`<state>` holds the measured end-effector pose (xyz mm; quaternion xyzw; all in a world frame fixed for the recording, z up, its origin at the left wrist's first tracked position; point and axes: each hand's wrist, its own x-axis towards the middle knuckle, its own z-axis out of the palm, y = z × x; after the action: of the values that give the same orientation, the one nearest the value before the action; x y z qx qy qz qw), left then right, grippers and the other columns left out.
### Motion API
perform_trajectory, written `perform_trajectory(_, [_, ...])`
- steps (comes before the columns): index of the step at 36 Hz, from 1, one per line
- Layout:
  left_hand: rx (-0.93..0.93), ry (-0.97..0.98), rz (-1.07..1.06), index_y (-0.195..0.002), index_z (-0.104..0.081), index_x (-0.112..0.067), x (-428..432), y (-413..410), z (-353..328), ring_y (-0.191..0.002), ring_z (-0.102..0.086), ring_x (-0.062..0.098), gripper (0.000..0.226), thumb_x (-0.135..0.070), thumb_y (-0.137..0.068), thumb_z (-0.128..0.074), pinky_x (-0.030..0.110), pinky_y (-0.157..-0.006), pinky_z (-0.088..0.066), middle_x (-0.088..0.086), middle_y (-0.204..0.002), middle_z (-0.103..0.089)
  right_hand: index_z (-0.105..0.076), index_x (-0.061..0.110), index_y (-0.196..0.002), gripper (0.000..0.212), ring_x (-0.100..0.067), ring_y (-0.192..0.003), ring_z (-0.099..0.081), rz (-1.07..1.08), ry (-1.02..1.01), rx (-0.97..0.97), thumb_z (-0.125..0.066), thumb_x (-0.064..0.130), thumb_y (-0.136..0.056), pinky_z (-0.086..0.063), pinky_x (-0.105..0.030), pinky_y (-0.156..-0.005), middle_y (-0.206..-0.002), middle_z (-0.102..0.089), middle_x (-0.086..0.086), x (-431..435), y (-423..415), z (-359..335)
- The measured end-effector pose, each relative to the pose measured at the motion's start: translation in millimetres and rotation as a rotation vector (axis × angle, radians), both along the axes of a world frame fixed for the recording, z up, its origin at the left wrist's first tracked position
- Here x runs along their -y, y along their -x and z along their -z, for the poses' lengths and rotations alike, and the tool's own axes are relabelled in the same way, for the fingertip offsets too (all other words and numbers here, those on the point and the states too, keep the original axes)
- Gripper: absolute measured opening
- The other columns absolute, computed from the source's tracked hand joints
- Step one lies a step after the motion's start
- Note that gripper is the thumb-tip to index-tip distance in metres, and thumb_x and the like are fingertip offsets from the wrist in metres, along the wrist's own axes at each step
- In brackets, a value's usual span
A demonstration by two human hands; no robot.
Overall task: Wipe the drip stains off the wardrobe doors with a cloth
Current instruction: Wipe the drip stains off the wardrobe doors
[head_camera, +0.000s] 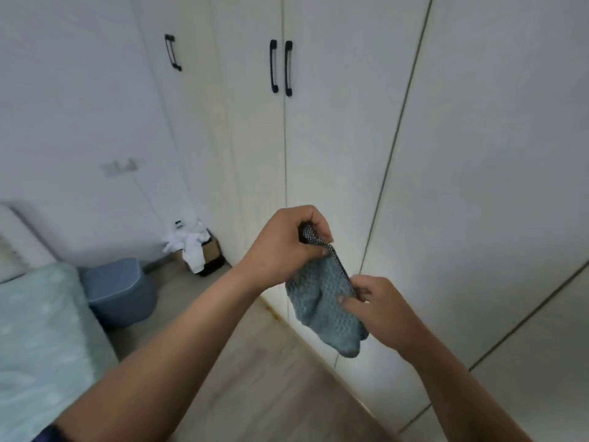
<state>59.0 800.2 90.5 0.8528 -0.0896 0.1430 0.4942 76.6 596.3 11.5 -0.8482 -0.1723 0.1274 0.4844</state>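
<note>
A blue-grey textured cloth [322, 304] hangs between my two hands in front of the white wardrobe doors [334, 148]. My left hand [287, 247] grips the cloth's upper corner with curled fingers. My right hand [379, 311] pinches its dark-trimmed edge lower down, thumb on the fabric. Faint yellowish drip stains [228, 145] run down the door left of the paired black handles [280, 67]. Brownish marks [271, 309] show at the door's bottom edge near the floor.
A bed with a light teal cover [41, 339] fills the lower left. A blue bin [119, 288] stands beside it, and a cardboard box with white rags [197, 247] sits by the wall. Pale wood floor [255, 378] lies below my arms.
</note>
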Motion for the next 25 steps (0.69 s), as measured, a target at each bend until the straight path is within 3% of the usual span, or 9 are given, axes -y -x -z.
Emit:
perform_trajectory(4, [-0.056,-0.012,-0.153,-0.071,-0.066,-0.018,-42,-13,6,-0.08,-0.072,0.016,0.03,0.006,-0.076,-0.082,0.032,-0.078,-0.058,-0.001,-0.081,-0.076,-0.062,0.013,-0.08,0.024,-0.016,-0.068,-0.063,-0.195,0.065,-0.018,-0.069,0.031,-0.096,-0.045,-0.031,-0.065,-0.076,-0.066,-0.006,-12,-45,-12])
perform_trajectory(8, [-0.122,-0.072,-0.252,-0.074,-0.06,-0.016,-73,-26,7,-0.057,-0.053,0.002,0.029,0.004,-0.079,-0.081,0.017,-0.058,-0.044,-0.013,-0.063,-0.062,-0.065,0.016,-0.086,0.021,-0.013,-0.068,-0.065,-0.303,0.073,-0.028,-0.069,0.034,-0.096,-0.046,-0.031,-0.062,-0.08,-0.071,-0.005,-30,-94,-39])
perform_trajectory(11, [-0.139,-0.115,-0.269,-0.078,-0.059,-0.019,-94,-34,11,-0.06,-0.054,0.012,0.029,0.004,-0.081,-0.077,0.028,-0.055,-0.045,0.002,-0.071,-0.064,-0.072,0.022,-0.095,0.012,-0.014,-0.084,-0.074,-0.406,0.109,-0.027,-0.067,0.033,-0.098,-0.057,-0.036,-0.077,-0.09,-0.077,0.004,-45,-123,-57])
perform_trajectory(12, [-0.145,-0.117,-0.278,-0.081,-0.059,-0.022,-100,-39,12,-0.064,-0.056,0.016,0.03,0.004,-0.081,-0.075,0.031,-0.058,-0.046,0.008,-0.077,-0.065,-0.075,0.024,-0.1,0.012,-0.009,-0.09,-0.073,-0.448,0.129,-0.025,-0.065,0.031,-0.099,-0.058,-0.035,-0.086,-0.095,-0.078,0.008,-50,-137,-63])
perform_trajectory(14, [-0.175,-0.146,-0.284,-0.088,-0.062,-0.027,-111,-43,15,-0.065,-0.052,0.008,0.033,0.005,-0.083,-0.072,0.022,-0.059,-0.043,0.002,-0.077,-0.061,-0.077,0.023,-0.106,0.017,-0.006,-0.097,-0.072,-0.506,0.147,-0.039,-0.061,0.025,-0.102,-0.055,-0.034,-0.095,-0.1,-0.078,0.009,-58,-153,-73])
perform_trajectory(16, [-0.207,-0.159,-0.292,-0.096,-0.068,-0.026,-121,-46,19,-0.064,-0.046,0.002,0.032,0.004,-0.085,-0.07,0.016,-0.061,-0.039,-0.008,-0.074,-0.053,-0.077,0.021,-0.108,0.02,-0.006,-0.097,-0.073,-0.543,0.156,-0.048,-0.058,0.017,-0.103,-0.054,-0.031,-0.094,-0.099,-0.078,0.009,-69,-168,-79])
perform_trajectory(20, [-0.328,-0.273,-0.268,-0.107,-0.073,-0.029,-147,-57,29,-0.068,-0.048,0.002,0.037,-0.002,-0.086,-0.059,0.027,-0.07,-0.045,-0.008,-0.078,-0.049,-0.077,0.026,-0.106,0.022,0.002,-0.091,-0.071,-0.572,0.191,0.029,-0.057,0.018,-0.104,-0.053,-0.026,-0.09,-0.094,-0.077,0.016,-110,-191,-84])
perform_trajectory(23, [-0.441,-0.359,-0.236,-0.124,-0.066,-0.032,-173,-70,34,-0.091,-0.055,0.002,0.045,-0.007,-0.088,-0.057,0.028,-0.087,-0.05,-0.004,-0.1,-0.053,-0.076,0.03,-0.106,0.024,0.002,-0.094,-0.068,-0.673,0.233,0.066,-0.054,0.021,-0.105,-0.052,-0.027,-0.093,-0.097,-0.075,0.018,-153,-206,-87])
perform_trajectory(25, [-0.461,-0.326,-0.193,-0.135,-0.059,-0.038,-188,-79,38,-0.11,-0.051,0.0,0.052,-0.026,-0.085,-0.066,0.024,-0.096,-0.046,-0.01,-0.119,-0.05,-0.076,0.031,-0.107,0.023,0.002,-0.096,-0.067,-0.751,0.261,0.082,-0.055,0.022,-0.105,-0.052,-0.028,-0.094,-0.1,-0.074,0.018,-180,-213,-91])
